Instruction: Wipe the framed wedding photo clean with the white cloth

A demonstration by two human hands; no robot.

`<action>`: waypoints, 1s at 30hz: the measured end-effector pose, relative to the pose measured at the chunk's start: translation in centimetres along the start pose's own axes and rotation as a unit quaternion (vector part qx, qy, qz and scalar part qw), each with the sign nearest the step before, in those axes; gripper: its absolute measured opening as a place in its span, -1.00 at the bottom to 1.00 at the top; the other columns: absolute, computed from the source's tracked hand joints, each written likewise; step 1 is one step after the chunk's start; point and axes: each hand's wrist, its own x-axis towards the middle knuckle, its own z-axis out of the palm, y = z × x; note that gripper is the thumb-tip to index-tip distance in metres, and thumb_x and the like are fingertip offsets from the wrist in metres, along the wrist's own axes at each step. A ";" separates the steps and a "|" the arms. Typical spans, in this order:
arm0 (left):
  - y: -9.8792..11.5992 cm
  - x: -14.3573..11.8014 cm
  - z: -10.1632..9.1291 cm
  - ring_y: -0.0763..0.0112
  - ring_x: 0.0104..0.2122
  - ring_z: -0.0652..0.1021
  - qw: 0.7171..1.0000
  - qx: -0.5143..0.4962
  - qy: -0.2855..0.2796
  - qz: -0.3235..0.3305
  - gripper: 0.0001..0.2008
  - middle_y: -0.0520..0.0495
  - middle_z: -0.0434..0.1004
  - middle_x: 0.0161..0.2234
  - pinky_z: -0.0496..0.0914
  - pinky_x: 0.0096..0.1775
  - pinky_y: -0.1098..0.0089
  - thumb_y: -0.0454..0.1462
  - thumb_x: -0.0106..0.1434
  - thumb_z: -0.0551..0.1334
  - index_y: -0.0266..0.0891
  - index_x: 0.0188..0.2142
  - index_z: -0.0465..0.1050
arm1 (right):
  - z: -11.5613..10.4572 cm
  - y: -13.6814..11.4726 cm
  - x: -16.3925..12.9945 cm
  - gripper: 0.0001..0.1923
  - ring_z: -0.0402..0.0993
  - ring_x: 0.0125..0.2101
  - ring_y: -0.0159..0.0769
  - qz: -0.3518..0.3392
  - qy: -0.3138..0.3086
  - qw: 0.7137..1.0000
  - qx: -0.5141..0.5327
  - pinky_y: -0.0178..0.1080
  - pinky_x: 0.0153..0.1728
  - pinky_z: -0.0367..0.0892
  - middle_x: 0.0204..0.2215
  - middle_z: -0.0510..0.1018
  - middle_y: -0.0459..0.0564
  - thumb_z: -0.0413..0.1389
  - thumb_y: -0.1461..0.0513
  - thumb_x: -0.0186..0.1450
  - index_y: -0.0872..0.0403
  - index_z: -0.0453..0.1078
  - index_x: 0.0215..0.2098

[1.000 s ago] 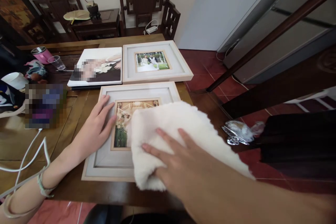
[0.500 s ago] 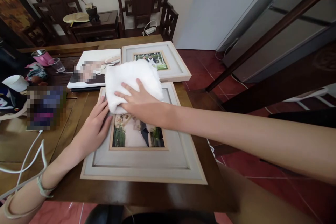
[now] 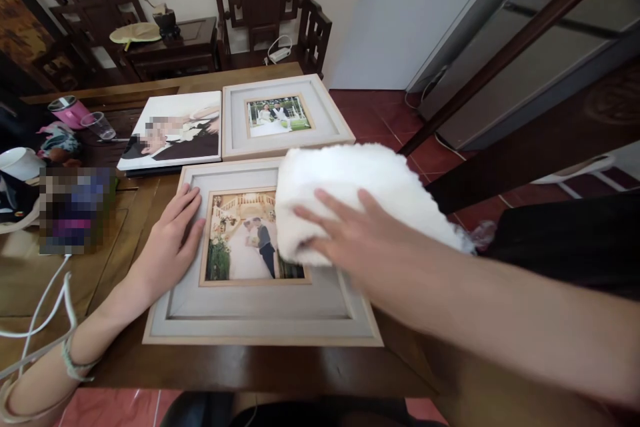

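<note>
White, fluffy, wavy-edged cloth (image 3: 347, 170)

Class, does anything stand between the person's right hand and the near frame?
Yes: the white cloth lies under the right hand, over the upper right of the near frame. Nothing visible separates the left hand from its left side.

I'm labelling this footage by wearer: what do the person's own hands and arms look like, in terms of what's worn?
Both arms are bare where visible, without sleeves or gloves. Above the left hand is a thin, pale green bracelet, with a beige band farther up. The right hand shows no jewellery.
</note>
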 end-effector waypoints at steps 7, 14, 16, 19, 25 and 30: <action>-0.3 0.1 0.1 0.09 0.31 0.15 1.000 0.002 -0.003 0.013 -0.52 -0.26 0.24 0.25 0.12 0.27 -0.01 -0.14 0.41 -0.02 -0.35 0.20 0.26 | 1.0 -5.3 -5.4 -0.79 0.22 0.19 0.16 -0.135 0.086 0.980 0.122 0.28 -0.01 0.31 0.21 0.34 -0.07 0.11 0.14 0.27 -0.16 0.55 -0.16; -0.6 -0.1 0.0 0.11 0.31 0.14 1.000 0.002 -0.005 0.026 -0.52 -0.26 0.22 0.26 0.12 0.27 0.00 -0.13 0.41 -0.03 -0.35 0.20 0.25 | 0.3 -0.4 1.0 -0.46 -0.09 0.31 0.21 -0.048 0.054 0.997 0.022 0.42 0.13 0.00 0.32 0.09 0.12 0.13 0.44 0.15 0.02 0.41 0.09; -0.6 -0.1 -0.1 0.11 0.31 0.15 1.000 -0.002 -0.006 0.026 -0.52 -0.26 0.23 0.26 0.13 0.27 0.00 -0.12 0.42 -0.03 -0.34 0.21 0.25 | 0.3 1.3 2.7 -0.42 -0.15 0.32 0.19 -0.025 0.077 0.996 -0.023 0.40 0.16 -0.03 0.34 0.03 0.15 0.08 0.50 0.14 0.10 0.37 0.13; -0.6 0.0 -0.1 0.11 0.31 0.16 1.000 -0.009 -0.007 0.022 -0.53 -0.25 0.25 0.26 0.13 0.27 0.01 -0.13 0.41 -0.02 -0.32 0.20 0.26 | 0.0 2.3 3.7 -0.40 -0.19 0.32 0.24 -0.003 0.071 0.996 -0.055 0.43 0.14 -0.03 0.35 -0.02 0.18 0.08 0.52 0.12 0.16 0.36 0.13; -0.4 0.1 0.0 0.10 0.31 0.16 1.000 -0.014 0.000 0.018 -0.54 -0.25 0.25 0.25 0.11 0.28 0.03 -0.15 0.40 0.01 -0.35 0.19 0.27 | -0.2 -2.0 -0.3 -0.47 -0.02 0.25 0.43 -0.049 -0.008 0.997 0.055 0.54 0.02 0.06 0.31 0.12 0.16 0.27 0.36 0.06 -0.03 0.48 0.02; -0.4 0.2 0.1 0.11 0.31 0.15 1.000 -0.003 -0.005 0.017 -0.54 -0.24 0.24 0.26 0.12 0.28 0.00 -0.15 0.40 0.00 -0.33 0.20 0.26 | -0.3 -5.3 -4.5 -0.76 0.21 0.20 0.16 -0.166 0.063 0.973 0.146 0.28 0.05 0.28 0.24 0.29 -0.01 0.08 0.20 0.30 -0.12 0.54 -0.13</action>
